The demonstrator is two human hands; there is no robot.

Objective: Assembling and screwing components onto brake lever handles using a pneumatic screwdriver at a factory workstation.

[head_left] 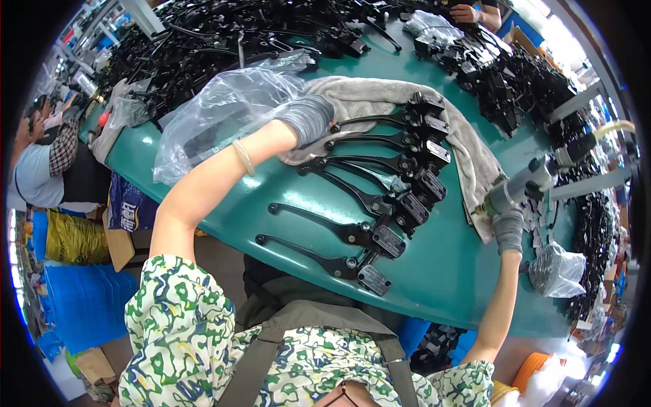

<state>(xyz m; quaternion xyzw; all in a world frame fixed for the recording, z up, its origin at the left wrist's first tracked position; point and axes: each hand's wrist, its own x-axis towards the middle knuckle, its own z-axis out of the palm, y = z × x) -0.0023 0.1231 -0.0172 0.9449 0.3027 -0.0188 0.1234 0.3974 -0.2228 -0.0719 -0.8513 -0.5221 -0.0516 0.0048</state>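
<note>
Several black brake levers with master cylinders (382,242) lie side by side in a slanted row on the green table, reservoirs to the right. My left hand (310,119), in a grey knit glove, is closed at the tip of the farthest brake lever (369,121), over a grey cloth (352,88); its fingers are mostly hidden. On the right, my gloved right hand (507,227) is wrapped round a silver power screwdriver (519,190) with a hose at its back end. That tool is beside the cloth's right end, apart from the levers.
Crumpled clear plastic (224,108) lies left of the cloth. Black parts are heaped along the far side (203,41) and far right (502,81). A plastic bag (557,270) sits at the right edge. Co-workers are at left (51,159) and far right (475,13). Blue bins (88,298) stand lower left.
</note>
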